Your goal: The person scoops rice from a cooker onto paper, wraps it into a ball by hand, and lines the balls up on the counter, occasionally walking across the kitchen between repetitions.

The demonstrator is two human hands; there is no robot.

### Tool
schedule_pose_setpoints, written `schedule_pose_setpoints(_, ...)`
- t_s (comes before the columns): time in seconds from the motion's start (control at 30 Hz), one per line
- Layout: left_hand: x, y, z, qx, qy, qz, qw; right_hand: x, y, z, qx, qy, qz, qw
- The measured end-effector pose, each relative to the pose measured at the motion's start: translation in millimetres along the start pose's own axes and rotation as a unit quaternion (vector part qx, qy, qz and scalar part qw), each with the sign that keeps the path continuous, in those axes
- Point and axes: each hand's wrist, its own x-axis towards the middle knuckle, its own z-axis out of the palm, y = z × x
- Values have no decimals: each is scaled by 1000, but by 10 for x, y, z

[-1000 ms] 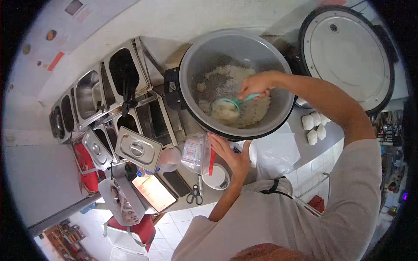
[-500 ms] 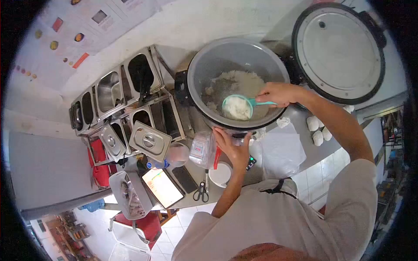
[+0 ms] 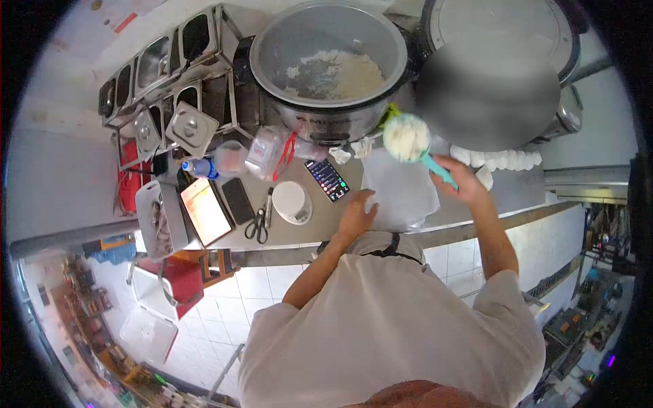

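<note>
My right hand (image 3: 464,182) grips the handle of a teal scoop (image 3: 441,170), raised above the counter to the right of the big rice cooker (image 3: 325,117). A mound of white rice (image 3: 407,138) fills the scoop's round bowl. More rice (image 3: 355,76) lies in the bottom of the cooker's open grey pot. Beneath the scoop is a stack of thin white wrapping sheets (image 3: 403,194). My left hand (image 3: 358,216) rests at the left edge of these sheets, fingers apart and holding nothing. A lit phone (image 3: 326,181) lies just beyond it.
Several white wrapped bundles (image 3: 503,160) line the counter's right side, near a blurred grey shape and the cooker lid (image 3: 500,24). To the left are a white round scale (image 3: 291,201), scissors (image 3: 257,227), a lit tablet (image 3: 205,212), a plastic packet (image 3: 266,155) and steel food pans (image 3: 192,129).
My right hand has lifted the scoop of rice out of the pot, over the sheets. My left hand has left the cooker's front for the sheets' edge. The view has shifted.
</note>
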Motion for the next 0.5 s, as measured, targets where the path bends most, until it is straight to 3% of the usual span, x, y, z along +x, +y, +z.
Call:
schedule_pose_setpoints(0.1, 97, -68, 563, 125, -1, 17, 992, -58, 603, -321, -74, 136, 19, 988)
schedule_pose_setpoints(0.2, 44, -229, 885, 215, 28, 4, 976, 31, 1128, -594, -64, 201, 40, 977)
schedule_pose_setpoints(0.33, -25, -239, 899, 272, 82, -87, 955, 9, 1492, -766, 42, 125, 12, 991)
schedule_pose_setpoints(0.43, -195, 21, 905, 251, 147, -233, 928, -64, 1671, -905, 79, 122, 25, 989)
schedule_pose_setpoints(0.5, -273, -333, 1135, 253, 161, -239, 924, -170, 1710, -984, 90, 118, 40, 988)
